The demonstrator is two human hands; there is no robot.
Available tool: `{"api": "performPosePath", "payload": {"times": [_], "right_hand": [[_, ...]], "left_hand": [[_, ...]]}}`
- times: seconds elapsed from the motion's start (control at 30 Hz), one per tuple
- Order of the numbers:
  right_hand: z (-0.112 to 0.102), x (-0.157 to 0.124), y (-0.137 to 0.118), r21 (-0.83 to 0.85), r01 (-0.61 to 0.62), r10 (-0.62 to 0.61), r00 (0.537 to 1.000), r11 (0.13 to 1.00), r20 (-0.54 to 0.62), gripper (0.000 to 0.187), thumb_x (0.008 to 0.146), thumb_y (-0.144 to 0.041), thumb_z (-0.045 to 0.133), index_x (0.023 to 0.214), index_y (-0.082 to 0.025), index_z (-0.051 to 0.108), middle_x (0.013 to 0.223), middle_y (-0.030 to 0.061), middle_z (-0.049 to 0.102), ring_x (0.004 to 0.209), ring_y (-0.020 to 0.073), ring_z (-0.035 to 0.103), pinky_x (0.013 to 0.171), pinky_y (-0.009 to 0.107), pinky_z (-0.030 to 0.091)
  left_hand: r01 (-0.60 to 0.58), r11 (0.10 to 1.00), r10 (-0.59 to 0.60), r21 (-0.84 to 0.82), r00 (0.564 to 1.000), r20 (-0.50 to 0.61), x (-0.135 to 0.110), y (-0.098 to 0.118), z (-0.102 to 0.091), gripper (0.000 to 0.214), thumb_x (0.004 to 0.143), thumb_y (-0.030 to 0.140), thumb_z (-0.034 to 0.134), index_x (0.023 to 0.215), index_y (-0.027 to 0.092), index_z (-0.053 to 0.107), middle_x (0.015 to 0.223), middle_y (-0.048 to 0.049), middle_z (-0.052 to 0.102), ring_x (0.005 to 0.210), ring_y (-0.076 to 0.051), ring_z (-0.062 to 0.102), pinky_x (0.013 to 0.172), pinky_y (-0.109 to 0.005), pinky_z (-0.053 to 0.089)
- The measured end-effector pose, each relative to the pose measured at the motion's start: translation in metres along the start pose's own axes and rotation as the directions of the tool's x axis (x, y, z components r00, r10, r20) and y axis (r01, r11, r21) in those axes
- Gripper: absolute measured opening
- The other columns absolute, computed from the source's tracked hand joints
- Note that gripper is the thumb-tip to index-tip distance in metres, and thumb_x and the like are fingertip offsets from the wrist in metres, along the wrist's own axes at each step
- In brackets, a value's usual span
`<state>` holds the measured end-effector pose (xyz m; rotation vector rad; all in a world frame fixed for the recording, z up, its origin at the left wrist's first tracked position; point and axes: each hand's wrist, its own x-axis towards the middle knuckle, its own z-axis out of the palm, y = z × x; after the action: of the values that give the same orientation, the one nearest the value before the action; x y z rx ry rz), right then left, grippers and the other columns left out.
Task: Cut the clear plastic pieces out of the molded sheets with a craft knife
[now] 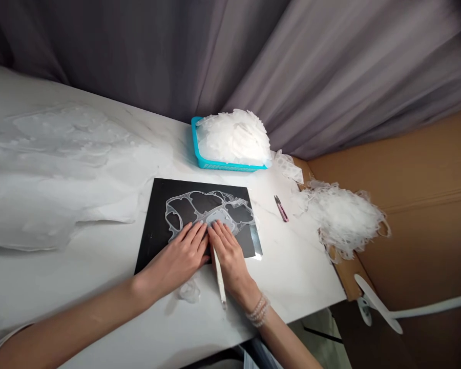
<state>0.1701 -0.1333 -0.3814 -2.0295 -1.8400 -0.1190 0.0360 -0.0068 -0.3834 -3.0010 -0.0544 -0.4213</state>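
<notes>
A thin translucent sheet (194,199) with several cut-out holes lies over a black board (157,205) on the table. My left hand (188,248) rests on it with fingers stretched out flat, the fingertips pressing near its lower middle. Beside it, almost touching, my right hand (228,251) lies palm down on the same sheet. A slim white pen-like tool (218,279) is tucked along the right hand's thumb side, its back end pointing toward me; its tip is hidden. A paler whole patch (221,218) of the sheet shows just beyond my fingertips.
Behind the board stands a blue basket (226,166) heaped with white translucent pieces (238,136). Small thread snips (281,208) lie to the right, near a pile of white scraps (341,215). Stacked translucent sheets (61,169) cover the left side. A crumpled scrap (190,291) sits by my left wrist.
</notes>
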Motion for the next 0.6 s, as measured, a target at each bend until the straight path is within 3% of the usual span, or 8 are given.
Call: {"api": "performPosePath", "payload": {"times": [0.1, 0.23, 0.3, 0.37, 0.43, 0.47, 0.57, 0.6], "right_hand": [[-0.005, 0.004, 0.001, -0.021, 0.023, -0.022, 0.999, 1.000, 0.045, 0.049, 0.093, -0.004, 0.039, 0.141, -0.006, 0.048, 0.137, 0.0232, 0.059, 0.133, 0.0306, 0.053, 0.110, 0.052, 0.047], [-0.005, 0.009, -0.001, 0.000, 0.026, -0.026, 1.000, 1.000, 0.014, 0.045, 0.092, -0.003, 0.038, 0.134, -0.005, 0.054, 0.130, 0.0232, 0.064, 0.126, 0.0300, 0.059, 0.108, 0.049, 0.049], [-0.004, 0.013, -0.003, 0.114, -0.036, 0.037, 0.999, 0.993, -0.012, 0.042, 0.092, -0.006, 0.039, 0.131, -0.010, 0.057, 0.123, 0.0191, 0.069, 0.118, 0.0272, 0.065, 0.105, 0.045, 0.052], [-0.006, 0.017, 0.001, 0.291, -0.171, 0.196, 0.979, 0.941, -0.059, 0.036, 0.094, -0.012, 0.041, 0.123, -0.017, 0.062, 0.112, 0.0136, 0.074, 0.105, 0.0241, 0.071, 0.096, 0.040, 0.057], [-0.017, 0.019, 0.016, 0.530, -0.339, 0.447, 0.891, 0.777, -0.085, 0.026, 0.096, -0.023, 0.047, 0.111, -0.019, 0.068, 0.102, 0.0099, 0.076, 0.092, 0.0226, 0.074, 0.086, 0.038, 0.060], [-0.026, 0.018, 0.029, 0.664, -0.400, 0.583, 0.810, 0.632, -0.067, 0.023, 0.095, -0.029, 0.052, 0.105, -0.019, 0.070, 0.099, 0.0092, 0.076, 0.088, 0.0227, 0.074, 0.083, 0.038, 0.061], [-0.065, 0.005, 0.084, 0.921, -0.363, 0.826, 0.555, 0.141, 0.092, 0.020, 0.082, -0.037, 0.071, 0.092, -0.019, 0.073, 0.087, 0.0079, 0.077, 0.082, 0.0240, 0.075, 0.080, 0.039, 0.062], [-0.078, -0.001, 0.103, 0.931, -0.349, 0.845, 0.525, 0.104, 0.102, 0.017, 0.078, -0.036, 0.073, 0.087, -0.021, 0.073, 0.084, 0.0069, 0.077, 0.077, 0.0230, 0.075, 0.075, 0.038, 0.063]], "left_hand": [[0.026, 1.000, -0.026, -0.004, 1.000, 0.006, -0.001, 0.000, 0.002, 0.049, 0.100, 0.035, 0.045, 0.136, 0.004, 0.057, 0.144, -0.0226, 0.053, 0.134, -0.033, 0.050, 0.112, -0.046, 0.039], [0.031, 0.999, -0.031, 0.017, 0.999, 0.032, -0.001, 0.002, 0.005, 0.049, 0.099, 0.036, 0.047, 0.136, 0.006, 0.057, 0.144, -0.0216, 0.053, 0.136, -0.033, 0.048, 0.113, -0.046, 0.038], [0.040, 0.999, -0.041, 0.036, 0.998, 0.042, -0.001, 0.003, 0.006, 0.050, 0.098, 0.037, 0.049, 0.137, 0.006, 0.057, 0.144, -0.0217, 0.053, 0.136, -0.033, 0.048, 0.112, -0.047, 0.038], [0.042, 0.998, -0.044, 0.045, 0.998, 0.047, -0.001, 0.004, 0.006, 0.050, 0.098, 0.038, 0.050, 0.138, 0.008, 0.056, 0.144, -0.0213, 0.053, 0.135, -0.033, 0.049, 0.112, -0.047, 0.039], [0.038, 0.998, -0.040, 0.042, 0.998, 0.053, 0.000, 0.005, 0.004, 0.050, 0.098, 0.037, 0.050, 0.138, 0.009, 0.056, 0.144, -0.0209, 0.053, 0.135, -0.033, 0.049, 0.111, -0.048, 0.039], [0.037, 0.999, -0.039, 0.039, 0.998, 0.056, 0.000, 0.005, 0.004, 0.049, 0.098, 0.037, 0.051, 0.138, 0.009, 0.055, 0.144, -0.0213, 0.053, 0.135, -0.033, 0.049, 0.111, -0.048, 0.040], [0.038, 0.999, -0.039, 0.021, 0.997, 0.062, -0.001, 0.005, 0.003, 0.049, 0.098, 0.034, 0.051, 0.139, 0.008, 0.055, 0.144, -0.0231, 0.053, 0.134, -0.034, 0.050, 0.110, -0.049, 0.040], [0.038, 0.999, -0.039, 0.011, 0.997, 0.062, -0.001, 0.005, 0.003, 0.048, 0.097, 0.033, 0.052, 0.138, 0.008, 0.055, 0.143, -0.0235, 0.053, 0.134, -0.034, 0.050, 0.110, -0.049, 0.040]]}}
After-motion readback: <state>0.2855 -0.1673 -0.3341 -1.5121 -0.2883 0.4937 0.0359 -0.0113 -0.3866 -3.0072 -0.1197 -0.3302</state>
